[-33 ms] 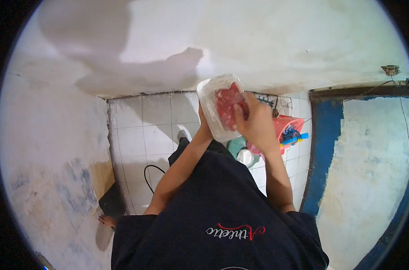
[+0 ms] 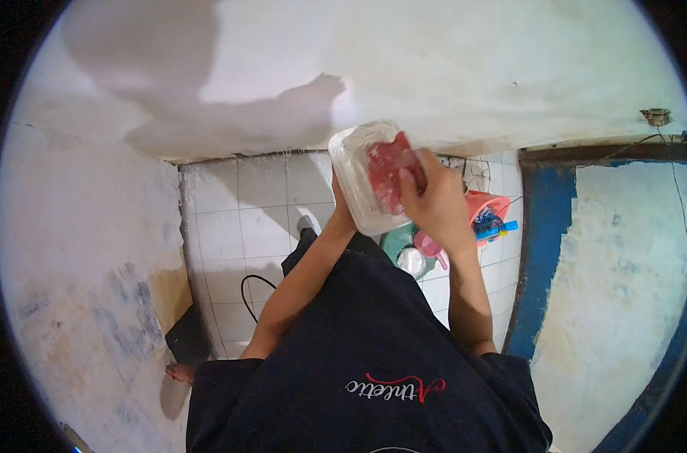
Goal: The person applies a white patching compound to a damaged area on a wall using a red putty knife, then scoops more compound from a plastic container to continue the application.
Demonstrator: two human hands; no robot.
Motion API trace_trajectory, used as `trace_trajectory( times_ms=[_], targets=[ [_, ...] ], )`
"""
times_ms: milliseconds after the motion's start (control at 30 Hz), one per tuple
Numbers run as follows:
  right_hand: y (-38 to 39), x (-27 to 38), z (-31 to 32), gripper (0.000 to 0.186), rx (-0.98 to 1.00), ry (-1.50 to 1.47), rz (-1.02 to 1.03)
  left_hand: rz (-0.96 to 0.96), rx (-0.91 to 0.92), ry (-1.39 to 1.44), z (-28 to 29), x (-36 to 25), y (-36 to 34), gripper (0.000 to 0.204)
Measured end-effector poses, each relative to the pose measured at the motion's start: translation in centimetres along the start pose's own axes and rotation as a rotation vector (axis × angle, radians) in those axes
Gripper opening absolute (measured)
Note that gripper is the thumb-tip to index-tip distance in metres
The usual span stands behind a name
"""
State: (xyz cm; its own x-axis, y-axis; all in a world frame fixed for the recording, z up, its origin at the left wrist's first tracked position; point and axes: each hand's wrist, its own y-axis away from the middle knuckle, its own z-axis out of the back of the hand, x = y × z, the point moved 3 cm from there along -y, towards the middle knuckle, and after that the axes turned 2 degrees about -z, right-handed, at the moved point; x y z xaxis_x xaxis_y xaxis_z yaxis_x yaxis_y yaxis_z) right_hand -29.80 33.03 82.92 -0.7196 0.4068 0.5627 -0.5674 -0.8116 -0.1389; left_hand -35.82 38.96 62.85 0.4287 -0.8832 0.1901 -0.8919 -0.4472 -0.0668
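Clear plastic container [image 2: 362, 177] is being held up at chest height in front of the person, its open face turned toward the right hand [image 2: 434, 204]. That hand's fingers are curling together onto a red cloth or sponge [image 2: 389, 175], pressing it against the container's inside. The container lies just left of those fingers, touching them through the cloth, with its long axis running from far-left to near-right, tilted off upright. The left hand [image 2: 342, 205] is sitting under and behind the container's near edge; it is mostly hidden, so I cannot tell how its fingers are closing, only that it is bearing the container. Farther out, a pink basket [image 2: 494, 208], a teal tub [image 2: 398, 243] and a pink scoop [image 2: 428, 248] are resting on the white tiled floor [image 2: 237, 226] below.
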Motion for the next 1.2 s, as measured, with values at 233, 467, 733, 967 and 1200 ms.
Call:
trace_trajectory(
  times_ms=[233, 467, 733, 967, 1200],
  targets=[
    [0.2, -0.4, 0.9, 0.011, -0.005, 0.246, -0.006, -0.07, -0.175, -0.148, 0.8, -0.4, -0.2, 0.07],
    [1.7, -0.1, -0.4, 0.01, -0.051, -0.071, -0.037, -0.047, 0.067, -0.114, -1.1, 0.3, -1.3, 0.072],
    [2.3, -0.8, 3.1, 0.007, -0.146, 0.046, -0.154, -0.148, -0.229, -0.027, -0.9, 0.1, -1.7, 0.074],
    [2.2, -1.3, 1.2, 0.01, -0.24, 0.065, -0.02, -0.223, -0.366, 0.075, -4.9, 1.9, -2.0, 0.077],
    [2.3, -0.1, 0.7, 0.009, -0.14, 0.059, -0.055, -0.29, -0.058, -0.11, -1.6, 1.1, -2.1, 0.083]
  ],
)
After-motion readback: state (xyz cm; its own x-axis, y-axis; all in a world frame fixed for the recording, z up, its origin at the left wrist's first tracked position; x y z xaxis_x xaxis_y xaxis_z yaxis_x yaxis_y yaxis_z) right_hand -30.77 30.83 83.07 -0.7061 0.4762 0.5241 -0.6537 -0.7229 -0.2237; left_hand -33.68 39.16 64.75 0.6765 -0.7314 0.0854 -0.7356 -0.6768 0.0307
